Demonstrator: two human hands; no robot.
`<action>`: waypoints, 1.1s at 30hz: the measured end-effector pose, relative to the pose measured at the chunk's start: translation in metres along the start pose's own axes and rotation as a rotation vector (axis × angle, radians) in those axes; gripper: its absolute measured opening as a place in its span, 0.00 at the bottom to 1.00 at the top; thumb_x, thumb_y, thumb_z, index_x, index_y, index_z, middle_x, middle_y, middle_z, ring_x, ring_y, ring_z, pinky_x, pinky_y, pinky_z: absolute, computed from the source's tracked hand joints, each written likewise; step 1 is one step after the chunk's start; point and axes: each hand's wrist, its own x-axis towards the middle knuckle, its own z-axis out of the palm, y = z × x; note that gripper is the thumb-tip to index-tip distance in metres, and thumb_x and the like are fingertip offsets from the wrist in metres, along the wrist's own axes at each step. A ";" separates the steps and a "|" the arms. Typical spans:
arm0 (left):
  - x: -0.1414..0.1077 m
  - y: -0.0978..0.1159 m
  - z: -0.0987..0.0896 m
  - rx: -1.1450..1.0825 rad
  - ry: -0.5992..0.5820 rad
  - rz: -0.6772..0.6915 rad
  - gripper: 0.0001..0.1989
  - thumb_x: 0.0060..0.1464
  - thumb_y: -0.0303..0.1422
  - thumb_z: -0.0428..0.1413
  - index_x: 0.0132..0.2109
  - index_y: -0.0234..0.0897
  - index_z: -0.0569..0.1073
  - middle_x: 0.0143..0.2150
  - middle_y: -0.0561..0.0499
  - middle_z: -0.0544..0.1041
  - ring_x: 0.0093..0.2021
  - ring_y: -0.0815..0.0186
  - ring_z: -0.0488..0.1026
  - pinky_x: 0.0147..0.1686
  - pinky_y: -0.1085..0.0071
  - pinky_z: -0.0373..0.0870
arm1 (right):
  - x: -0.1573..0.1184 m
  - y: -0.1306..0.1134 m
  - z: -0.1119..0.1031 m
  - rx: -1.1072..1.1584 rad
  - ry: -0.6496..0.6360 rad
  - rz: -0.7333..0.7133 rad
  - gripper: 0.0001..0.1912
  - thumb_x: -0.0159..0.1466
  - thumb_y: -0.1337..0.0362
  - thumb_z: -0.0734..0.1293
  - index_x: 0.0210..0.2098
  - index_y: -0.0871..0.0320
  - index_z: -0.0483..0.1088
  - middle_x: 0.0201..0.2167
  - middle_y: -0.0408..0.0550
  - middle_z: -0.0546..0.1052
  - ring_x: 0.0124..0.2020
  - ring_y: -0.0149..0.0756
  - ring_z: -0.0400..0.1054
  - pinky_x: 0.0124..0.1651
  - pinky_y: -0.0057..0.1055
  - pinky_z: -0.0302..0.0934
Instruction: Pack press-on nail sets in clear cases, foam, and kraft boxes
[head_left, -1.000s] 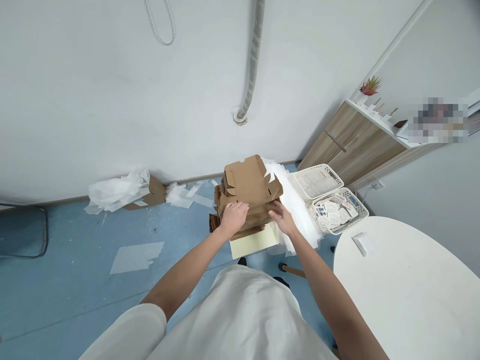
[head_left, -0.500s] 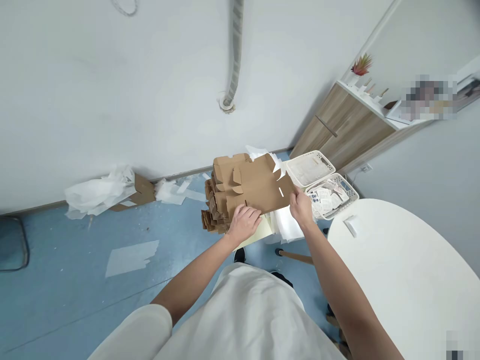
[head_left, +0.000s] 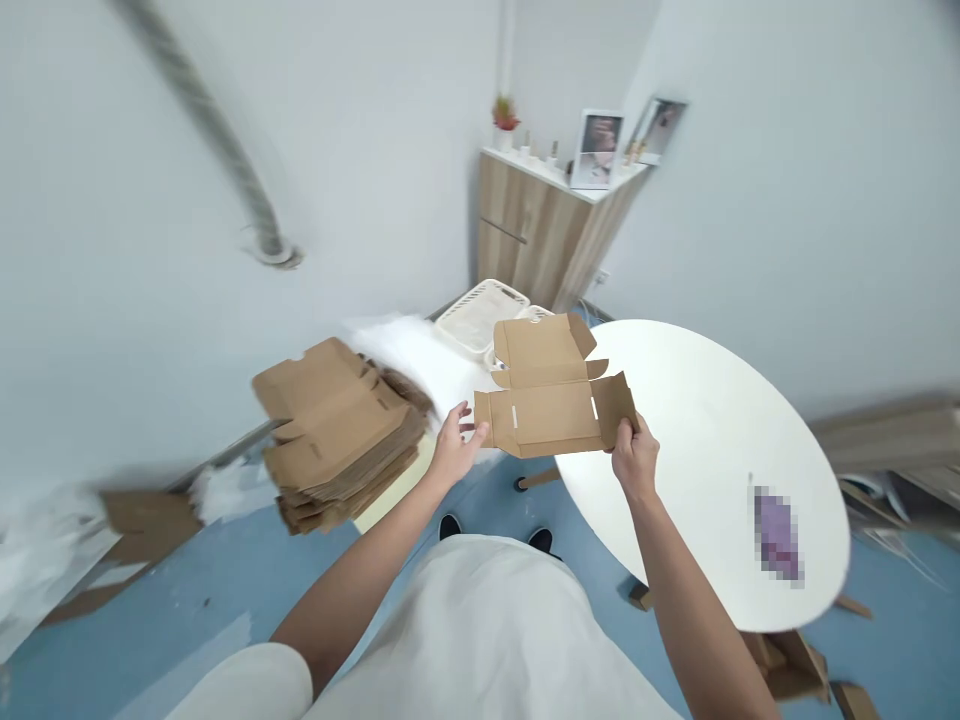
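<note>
A flat, die-cut cardboard box blank (head_left: 555,410) is held up in front of me, its flaps and side wings partly bent. My right hand (head_left: 635,455) pinches its right end flap, thumb on top. At the left edge is my left hand (head_left: 456,445), fingers apart and thumb against or right beside the cardboard; I see no grip around it. To the left stands a pile of similar flat box blanks (head_left: 337,420), resting on something pale yellow.
A round white table (head_left: 697,420) stands to the right, with a blurred-out purple item (head_left: 778,535) on it. Behind are a white basket (head_left: 480,315) and a wooden cabinet (head_left: 536,215). White wrapping (head_left: 412,350) lies beside the pile. Open cardboard boxes (head_left: 787,665) sit under the table.
The box blank has come off the pile and moved right, towards the table, in my right hand. My left hand has left the pile area and opened. The view has swung right.
</note>
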 end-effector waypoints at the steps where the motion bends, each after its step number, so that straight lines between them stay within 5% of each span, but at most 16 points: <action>1: 0.001 0.001 0.022 -0.040 -0.091 -0.031 0.28 0.50 0.42 0.52 0.56 0.34 0.57 0.50 0.39 0.67 0.39 0.63 0.71 0.36 0.66 0.69 | -0.001 0.015 -0.015 -0.001 0.026 0.035 0.27 0.60 0.53 0.51 0.51 0.63 0.63 0.28 0.50 0.73 0.21 0.32 0.62 0.23 0.28 0.57; 4: 0.000 0.006 0.086 -0.057 -0.280 -0.027 0.20 0.48 0.38 0.54 0.47 0.34 0.66 0.40 0.45 0.73 0.32 0.66 0.72 0.33 0.69 0.69 | -0.005 0.061 -0.057 -0.022 0.096 0.102 0.27 0.61 0.53 0.51 0.51 0.62 0.63 0.31 0.52 0.74 0.24 0.34 0.63 0.26 0.30 0.57; 8: -0.005 0.016 0.156 0.038 -0.373 -0.015 0.12 0.46 0.33 0.54 0.39 0.34 0.70 0.33 0.49 0.75 0.30 0.66 0.72 0.31 0.71 0.68 | -0.014 0.119 -0.100 -0.045 0.177 0.168 0.25 0.60 0.53 0.51 0.50 0.58 0.64 0.38 0.53 0.74 0.33 0.39 0.65 0.34 0.33 0.58; 14: -0.013 0.019 0.226 0.199 -0.503 -0.041 0.11 0.46 0.28 0.52 0.39 0.35 0.71 0.34 0.49 0.76 0.31 0.67 0.72 0.32 0.72 0.67 | -0.028 0.202 -0.142 0.022 0.186 0.341 0.20 0.58 0.54 0.53 0.35 0.60 0.69 0.34 0.52 0.72 0.35 0.38 0.64 0.35 0.31 0.57; 19: -0.012 0.010 0.254 0.354 -0.599 -0.052 0.11 0.46 0.28 0.51 0.39 0.35 0.70 0.34 0.49 0.75 0.31 0.66 0.72 0.34 0.70 0.67 | -0.037 0.244 -0.154 0.071 0.043 0.492 0.15 0.54 0.59 0.55 0.32 0.59 0.69 0.27 0.46 0.72 0.27 0.34 0.63 0.30 0.29 0.56; 23: -0.005 0.005 0.265 0.444 -0.645 -0.091 0.12 0.47 0.30 0.51 0.42 0.34 0.70 0.37 0.47 0.75 0.34 0.64 0.72 0.38 0.67 0.68 | -0.042 0.254 -0.151 0.073 -0.024 0.524 0.17 0.53 0.60 0.56 0.39 0.59 0.67 0.32 0.47 0.73 0.30 0.34 0.66 0.34 0.30 0.58; 26: -0.004 0.007 0.270 0.468 -0.595 -0.100 0.22 0.48 0.33 0.52 0.52 0.33 0.64 0.49 0.41 0.69 0.42 0.61 0.71 0.43 0.64 0.66 | -0.043 0.259 -0.150 0.029 -0.060 0.518 0.22 0.53 0.59 0.59 0.47 0.58 0.63 0.37 0.49 0.72 0.34 0.35 0.67 0.39 0.33 0.59; 30: -0.015 0.020 0.271 0.635 -0.502 0.156 0.38 0.47 0.44 0.53 0.61 0.34 0.49 0.62 0.36 0.50 0.60 0.53 0.54 0.53 0.56 0.56 | -0.028 0.263 -0.156 -0.123 0.026 0.417 0.34 0.51 0.54 0.63 0.55 0.60 0.56 0.47 0.55 0.66 0.47 0.42 0.61 0.48 0.40 0.56; 33: -0.027 0.032 0.271 0.794 -0.733 0.453 0.40 0.40 0.47 0.58 0.59 0.39 0.54 0.62 0.40 0.51 0.62 0.50 0.45 0.57 0.51 0.44 | 0.002 0.262 -0.158 -0.170 -0.024 0.321 0.31 0.53 0.54 0.62 0.54 0.58 0.57 0.50 0.55 0.64 0.51 0.43 0.58 0.52 0.41 0.54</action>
